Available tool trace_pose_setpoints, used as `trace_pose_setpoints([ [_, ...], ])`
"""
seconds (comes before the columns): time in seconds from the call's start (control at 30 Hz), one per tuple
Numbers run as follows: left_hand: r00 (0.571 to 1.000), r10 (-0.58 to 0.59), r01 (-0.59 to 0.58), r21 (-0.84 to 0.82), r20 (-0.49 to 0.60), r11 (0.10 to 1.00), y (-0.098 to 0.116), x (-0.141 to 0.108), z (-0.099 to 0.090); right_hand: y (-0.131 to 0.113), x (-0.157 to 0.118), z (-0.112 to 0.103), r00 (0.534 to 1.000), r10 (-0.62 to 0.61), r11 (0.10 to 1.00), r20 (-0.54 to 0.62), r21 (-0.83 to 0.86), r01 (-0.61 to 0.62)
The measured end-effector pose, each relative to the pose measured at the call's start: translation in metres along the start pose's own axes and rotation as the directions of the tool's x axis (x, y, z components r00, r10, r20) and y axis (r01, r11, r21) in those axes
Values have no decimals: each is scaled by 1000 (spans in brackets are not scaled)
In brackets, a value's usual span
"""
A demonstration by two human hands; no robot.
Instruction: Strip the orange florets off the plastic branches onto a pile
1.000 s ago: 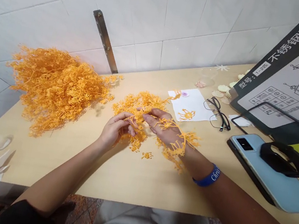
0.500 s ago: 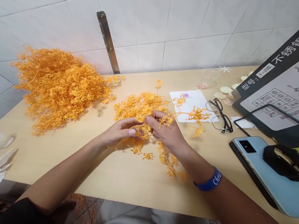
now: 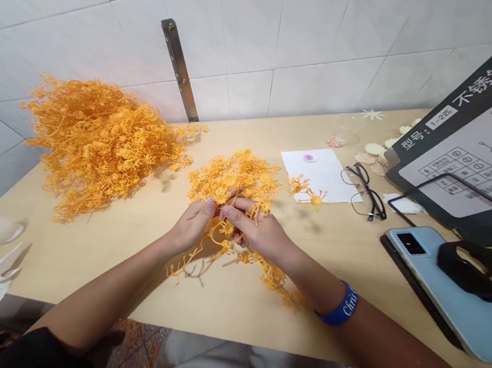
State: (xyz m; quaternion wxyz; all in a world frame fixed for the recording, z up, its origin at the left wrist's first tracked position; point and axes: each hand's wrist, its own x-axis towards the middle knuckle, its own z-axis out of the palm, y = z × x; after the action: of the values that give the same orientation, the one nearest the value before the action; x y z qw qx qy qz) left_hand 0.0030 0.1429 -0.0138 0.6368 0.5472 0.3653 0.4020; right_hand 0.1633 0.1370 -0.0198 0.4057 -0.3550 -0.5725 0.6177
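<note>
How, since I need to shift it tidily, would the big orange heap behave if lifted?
The big orange heap would probably come up partly as one tangle, since its thin branches interlace. It looks light for its bulk, being so open and wispy. Its spindly outer tips may snag or snap.

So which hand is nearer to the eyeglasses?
Right: the right hand is left of the eyeglasses and lower in view; the left hand is farther left.
</note>
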Motion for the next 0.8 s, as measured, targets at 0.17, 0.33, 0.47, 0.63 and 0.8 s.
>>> trace_pose_setpoints([
  [0.17,999,-43,40,-188,-10,981,0,2,4,2,0,1,997,-76,994,-12,-74,75],
  [0.33,983,-164,130,-328,-78,936,6,7,-6,-2,-6,0,976,-137,989,170,-25,143],
  [0.47,984,-162,129,-317,-78,940,9,10,-13,-10,-7,-3,975,-146,989,167,13,146],
  [0.63,991,-26,-8,-247,-134,969,5,12,-14,-6,1,-11,998,-48,997,-45,65,51],
  [0.8,980,10,-47,-178,-200,983,3,15,-16,-4,4,-10,996,-23,999,-86,-46,19],
])
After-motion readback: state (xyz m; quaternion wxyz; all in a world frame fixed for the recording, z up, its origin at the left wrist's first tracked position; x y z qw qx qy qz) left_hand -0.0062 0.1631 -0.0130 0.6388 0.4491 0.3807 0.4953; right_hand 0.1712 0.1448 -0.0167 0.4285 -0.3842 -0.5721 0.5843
